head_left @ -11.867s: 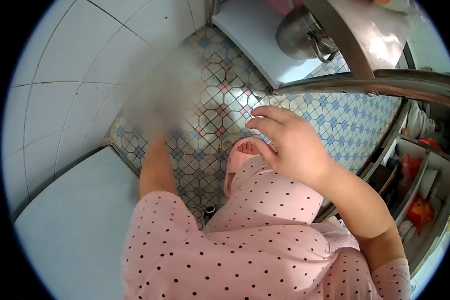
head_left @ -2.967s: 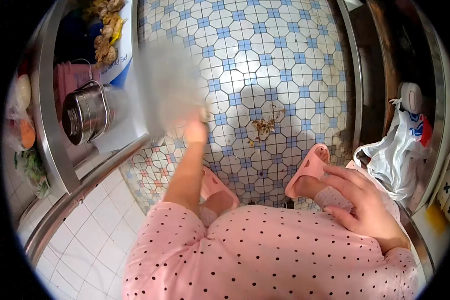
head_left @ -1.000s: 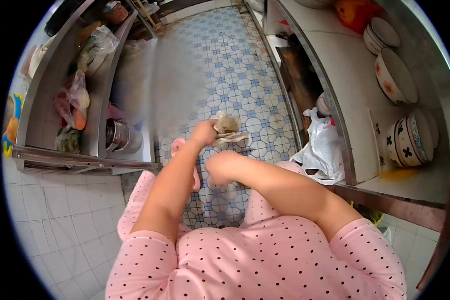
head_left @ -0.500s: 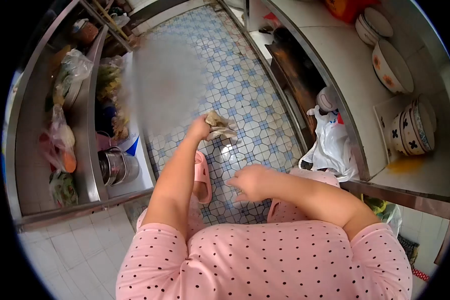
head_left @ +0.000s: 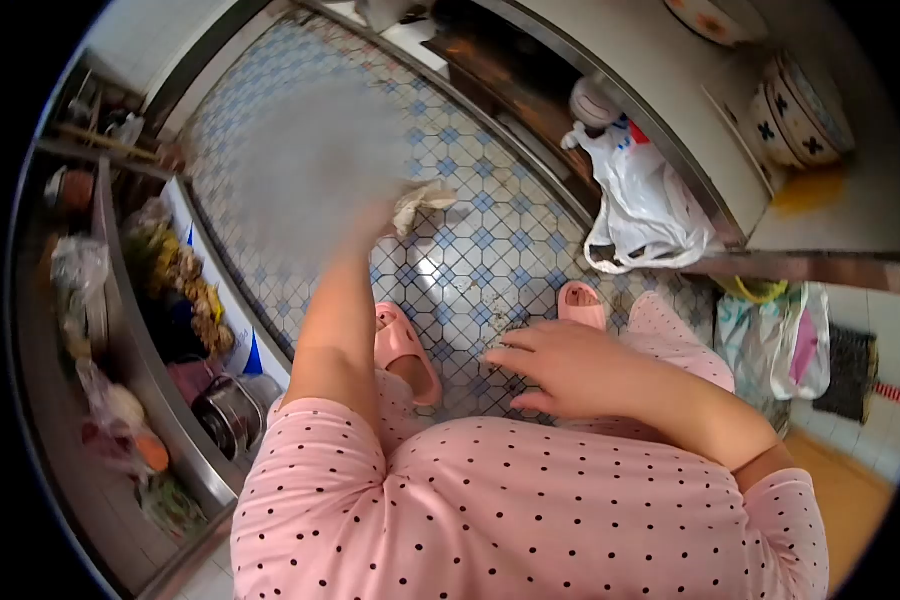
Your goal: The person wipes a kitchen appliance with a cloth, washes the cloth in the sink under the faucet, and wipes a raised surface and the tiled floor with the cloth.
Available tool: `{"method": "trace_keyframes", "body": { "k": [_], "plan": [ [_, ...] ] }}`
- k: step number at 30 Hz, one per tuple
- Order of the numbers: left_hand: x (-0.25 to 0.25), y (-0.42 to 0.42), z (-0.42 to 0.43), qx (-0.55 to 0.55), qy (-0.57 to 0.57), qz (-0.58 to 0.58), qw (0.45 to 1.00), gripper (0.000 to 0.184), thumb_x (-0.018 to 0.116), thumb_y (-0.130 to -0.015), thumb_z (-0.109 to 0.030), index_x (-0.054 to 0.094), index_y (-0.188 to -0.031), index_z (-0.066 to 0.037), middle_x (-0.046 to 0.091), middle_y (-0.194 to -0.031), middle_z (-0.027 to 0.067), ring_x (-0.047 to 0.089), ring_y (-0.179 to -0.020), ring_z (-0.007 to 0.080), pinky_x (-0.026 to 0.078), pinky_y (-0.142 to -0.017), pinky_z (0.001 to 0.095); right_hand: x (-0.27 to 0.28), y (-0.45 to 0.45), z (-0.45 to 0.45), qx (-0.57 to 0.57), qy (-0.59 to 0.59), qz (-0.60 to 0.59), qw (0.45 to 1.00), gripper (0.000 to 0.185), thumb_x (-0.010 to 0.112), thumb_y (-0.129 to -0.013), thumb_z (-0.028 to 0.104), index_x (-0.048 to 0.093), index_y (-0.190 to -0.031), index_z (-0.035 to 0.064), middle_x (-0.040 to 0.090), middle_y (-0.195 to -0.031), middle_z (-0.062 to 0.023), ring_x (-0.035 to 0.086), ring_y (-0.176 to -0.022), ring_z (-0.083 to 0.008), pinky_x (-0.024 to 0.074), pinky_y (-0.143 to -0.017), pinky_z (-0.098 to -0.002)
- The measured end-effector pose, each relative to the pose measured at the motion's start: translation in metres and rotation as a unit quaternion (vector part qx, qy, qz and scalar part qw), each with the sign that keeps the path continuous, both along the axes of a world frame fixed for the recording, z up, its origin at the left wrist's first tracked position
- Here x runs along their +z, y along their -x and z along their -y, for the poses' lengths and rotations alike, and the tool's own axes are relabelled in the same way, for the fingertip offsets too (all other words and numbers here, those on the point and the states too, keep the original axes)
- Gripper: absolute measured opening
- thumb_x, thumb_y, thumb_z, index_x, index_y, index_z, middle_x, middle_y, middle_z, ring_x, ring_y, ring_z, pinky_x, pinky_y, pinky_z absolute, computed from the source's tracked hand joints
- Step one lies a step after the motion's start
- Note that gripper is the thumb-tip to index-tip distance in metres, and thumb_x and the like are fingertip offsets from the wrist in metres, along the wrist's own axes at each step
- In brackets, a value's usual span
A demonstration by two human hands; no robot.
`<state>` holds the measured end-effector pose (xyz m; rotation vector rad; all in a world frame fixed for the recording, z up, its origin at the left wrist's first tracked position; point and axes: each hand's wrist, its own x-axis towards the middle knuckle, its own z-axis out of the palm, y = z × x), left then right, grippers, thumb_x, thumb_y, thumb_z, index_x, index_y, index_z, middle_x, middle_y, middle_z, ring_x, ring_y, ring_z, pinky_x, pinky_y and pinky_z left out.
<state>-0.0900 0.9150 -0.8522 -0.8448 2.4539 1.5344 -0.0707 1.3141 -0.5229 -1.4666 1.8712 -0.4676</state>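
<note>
My left hand (head_left: 374,218) reaches down over the tiled floor (head_left: 490,250), closed on a crumpled off-white cloth (head_left: 420,203). The cloth hangs out to the right of the fingers, and a grey blur covers part of that hand. Whether the cloth touches the tiles I cannot tell. In front of my body, my right hand (head_left: 560,368) is open and holds nothing, palm down with its fingers apart. It appears above the floor between my two pink slippers (head_left: 407,352). Small dark specks lie on the tiles just beyond it.
At left, shelves (head_left: 140,360) hold bagged vegetables, ginger and a metal pot (head_left: 232,415). To the right, a white plastic bag (head_left: 640,205) sits beside a counter (head_left: 690,130) with a patterned bowl (head_left: 798,118). More bags (head_left: 775,340) hang by the wall at lower right.
The view has turned, and the shelves now slant. My left hand, still holding the cloth, appears farther up and left. My right hand has moved rightward, with its fingers more spread. Floor specks now show.
</note>
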Motion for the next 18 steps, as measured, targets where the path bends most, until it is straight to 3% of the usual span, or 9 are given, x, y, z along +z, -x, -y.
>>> {"method": "trace_keyframes", "body": {
  "k": [4, 6, 8, 12, 15, 16, 17, 18],
  "plan": [
    [-0.010, 0.022, 0.005, -0.142, -0.027, -0.047, 0.988, 0.029, 0.057, -0.089, -0.011, 0.060, -0.118, -0.013, 0.063, -0.089, 0.0027, 0.059, -0.073, 0.0145, 0.052, -0.057, 0.0265, 0.007, -0.001, -0.013, -0.114, -0.086, -0.041, 0.989, 0.054, 0.069, -0.084, 0.031, 0.054, -0.130, 0.0065, 0.062, -0.113, -0.0153, 0.060, -0.106, -0.0324, 0.0485, -0.090, -0.0425],
    [0.113, 0.045, -0.043, -0.006, -0.207, 0.133, 0.969, 0.022, 0.058, -0.087, -0.010, 0.062, -0.109, -0.011, 0.062, -0.086, 0.0038, 0.058, -0.069, 0.0153, 0.052, -0.055, 0.0271, -0.004, -0.011, -0.023, -0.173, -0.096, -0.033, 0.980, 0.055, 0.069, -0.084, 0.030, 0.054, -0.131, 0.0057, 0.063, -0.112, -0.0162, 0.061, -0.106, -0.0329, 0.0487, -0.090, -0.0422],
    [0.149, 0.065, -0.053, -0.151, -0.106, 0.145, 0.972, 0.018, 0.060, -0.086, -0.011, 0.062, -0.104, -0.008, 0.061, -0.083, 0.0045, 0.057, -0.067, 0.0164, 0.053, -0.053, 0.0284, 0.012, -0.015, -0.019, -0.235, -0.135, 0.008, 0.963, 0.054, 0.069, -0.084, 0.029, 0.054, -0.131, 0.0052, 0.064, -0.114, -0.0173, 0.060, -0.107, -0.0345, 0.0488, -0.091, -0.0425],
    [0.134, 0.090, -0.048, -0.293, 0.077, 0.037, 0.952, 0.013, 0.063, -0.083, -0.011, 0.064, -0.095, -0.006, 0.060, -0.079, 0.0051, 0.058, -0.065, 0.0180, 0.053, -0.049, 0.0301, 0.005, -0.049, -0.039, -0.374, -0.029, -0.113, 0.920, 0.045, 0.069, -0.084, 0.026, 0.060, -0.123, 0.0053, 0.063, -0.115, -0.0179, 0.059, -0.109, -0.0358, 0.0483, -0.091, -0.0430],
    [0.108, 0.108, -0.050, -0.290, 0.049, 0.073, 0.953, 0.015, 0.061, -0.084, -0.012, 0.064, -0.098, -0.007, 0.061, -0.080, 0.0050, 0.058, -0.066, 0.0176, 0.053, -0.049, 0.0293, 0.049, -0.082, -0.039, -0.368, -0.050, -0.210, 0.904, 0.044, 0.069, -0.083, 0.024, 0.061, -0.121, 0.0052, 0.064, -0.114, -0.0173, 0.060, -0.107, -0.0354, 0.0487, -0.090, -0.0427],
    [0.098, 0.104, -0.053, -0.322, 0.077, 0.042, 0.943, 0.016, 0.061, -0.084, -0.012, 0.064, -0.099, -0.007, 0.061, -0.081, 0.0049, 0.059, -0.067, 0.0174, 0.053, -0.049, 0.0292, 0.051, -0.089, -0.040, -0.380, -0.046, -0.188, 0.904, 0.043, 0.069, -0.083, 0.024, 0.061, -0.121, 0.0054, 0.064, -0.112, -0.0170, 0.060, -0.106, -0.0354, 0.0489, -0.090, -0.0428],
    [0.089, 0.103, -0.057, -0.256, -0.027, 0.126, 0.958, 0.018, 0.060, -0.085, -0.012, 0.063, -0.103, -0.008, 0.061, -0.084, 0.0046, 0.059, -0.069, 0.0169, 0.053, -0.051, 0.0293, 0.052, -0.094, -0.042, -0.390, -0.041, -0.164, 0.905, 0.043, 0.069, -0.083, 0.024, 0.061, -0.121, 0.0055, 0.065, -0.111, -0.0167, 0.061, -0.105, -0.0355, 0.0491, -0.089, -0.0429],
    [0.123, 0.088, -0.075, -0.169, -0.115, 0.205, 0.957, 0.021, 0.059, -0.086, -0.013, 0.062, -0.107, -0.010, 0.062, -0.086, 0.0042, 0.060, -0.072, 0.0163, 0.054, -0.054, 0.0295, 0.052, -0.097, -0.044, -0.398, -0.037, -0.137, 0.906, 0.043, 0.069, -0.083, 0.024, 0.061, -0.121, 0.0057, 0.065, -0.110, -0.0164, 0.062, -0.103, -0.0356, 0.0493, -0.089, -0.0430]
  ]
}}
